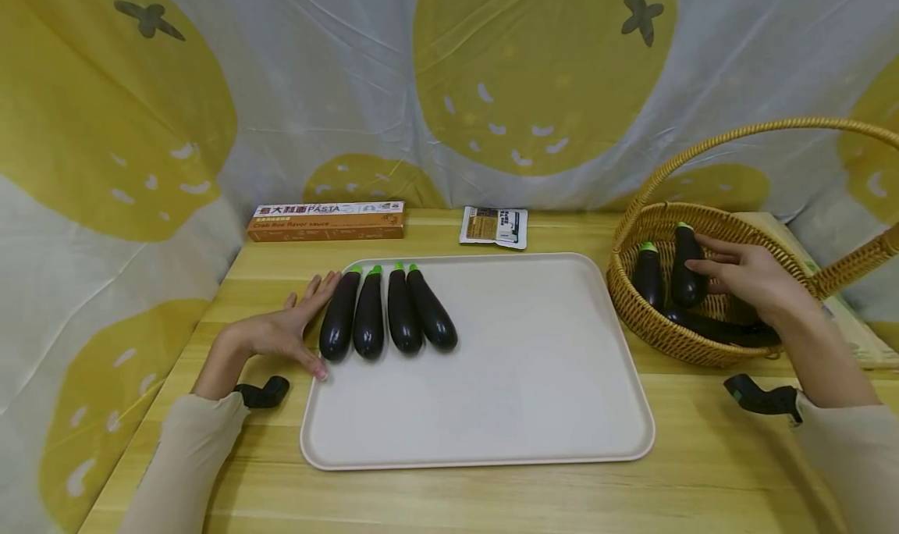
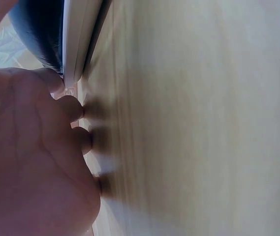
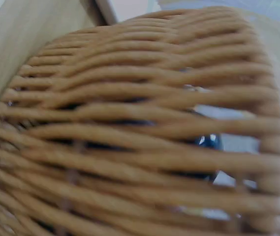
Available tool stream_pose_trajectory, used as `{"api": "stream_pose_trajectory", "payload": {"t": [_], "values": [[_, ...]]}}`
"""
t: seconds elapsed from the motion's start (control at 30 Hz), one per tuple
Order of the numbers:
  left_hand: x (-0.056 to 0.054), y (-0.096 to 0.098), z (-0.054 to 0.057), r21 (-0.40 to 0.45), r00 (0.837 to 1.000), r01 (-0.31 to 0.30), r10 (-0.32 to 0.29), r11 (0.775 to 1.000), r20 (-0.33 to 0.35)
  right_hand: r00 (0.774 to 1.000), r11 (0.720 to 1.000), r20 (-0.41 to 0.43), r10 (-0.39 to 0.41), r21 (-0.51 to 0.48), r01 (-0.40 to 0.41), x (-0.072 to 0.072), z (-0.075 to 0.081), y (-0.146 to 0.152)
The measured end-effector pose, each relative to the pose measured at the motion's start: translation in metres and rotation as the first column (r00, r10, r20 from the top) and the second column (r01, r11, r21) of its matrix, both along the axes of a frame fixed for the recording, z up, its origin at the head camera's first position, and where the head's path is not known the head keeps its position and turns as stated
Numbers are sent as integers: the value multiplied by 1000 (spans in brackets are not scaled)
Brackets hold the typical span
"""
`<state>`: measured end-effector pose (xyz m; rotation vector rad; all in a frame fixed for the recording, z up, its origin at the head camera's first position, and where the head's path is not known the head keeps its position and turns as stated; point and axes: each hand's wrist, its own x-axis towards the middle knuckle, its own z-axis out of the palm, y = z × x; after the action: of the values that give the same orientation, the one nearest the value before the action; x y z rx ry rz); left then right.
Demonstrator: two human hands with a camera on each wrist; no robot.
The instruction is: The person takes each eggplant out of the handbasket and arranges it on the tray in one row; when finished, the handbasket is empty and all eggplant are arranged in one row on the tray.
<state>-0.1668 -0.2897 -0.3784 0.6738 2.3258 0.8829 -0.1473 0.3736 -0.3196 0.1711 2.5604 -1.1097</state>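
Note:
Several dark eggplants [image 1: 368, 315] with green stem ends lie side by side at the left of a white tray [image 1: 534, 370]. My left hand [image 1: 284, 331] rests at the tray's left edge, fingers spread, beside the leftmost eggplant; in the left wrist view its fingertips meet the table. Over at the right, my right hand [image 1: 755, 276] reaches into a wicker basket [image 1: 649, 335] and grips an eggplant [image 1: 685, 272] between thumb and fingers. Another eggplant [image 1: 648, 275] and one lying across the basket [image 1: 719, 329] are beside it. Basket weave hides the right hand's grip in the right wrist view.
An orange pasta box [image 1: 326, 223] and a small flat packet [image 1: 494, 227] lie behind the tray. The basket's tall handle [image 1: 702, 145] arches above its right side. A patterned cloth [image 1: 337, 73] hangs at the back of the wooden table [image 1: 492, 503].

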Motion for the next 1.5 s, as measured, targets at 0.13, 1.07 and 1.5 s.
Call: {"api": "stream_pose_trajectory", "payload": {"t": [0.13, 1.07, 1.5], "values": [[0, -1, 0, 1, 1000, 0, 0, 1000, 1, 1000, 1000, -1, 13, -19, -13, 6, 7, 4], [2, -5, 1, 14, 1000, 4, -4, 1000, 10, 924, 924, -115, 364, -81, -374, 65, 31, -79], [-1, 0, 2, -18, 999, 17, -17, 1000, -28, 903, 842, -91, 420, -332, -425, 17, 1, -189]]}}
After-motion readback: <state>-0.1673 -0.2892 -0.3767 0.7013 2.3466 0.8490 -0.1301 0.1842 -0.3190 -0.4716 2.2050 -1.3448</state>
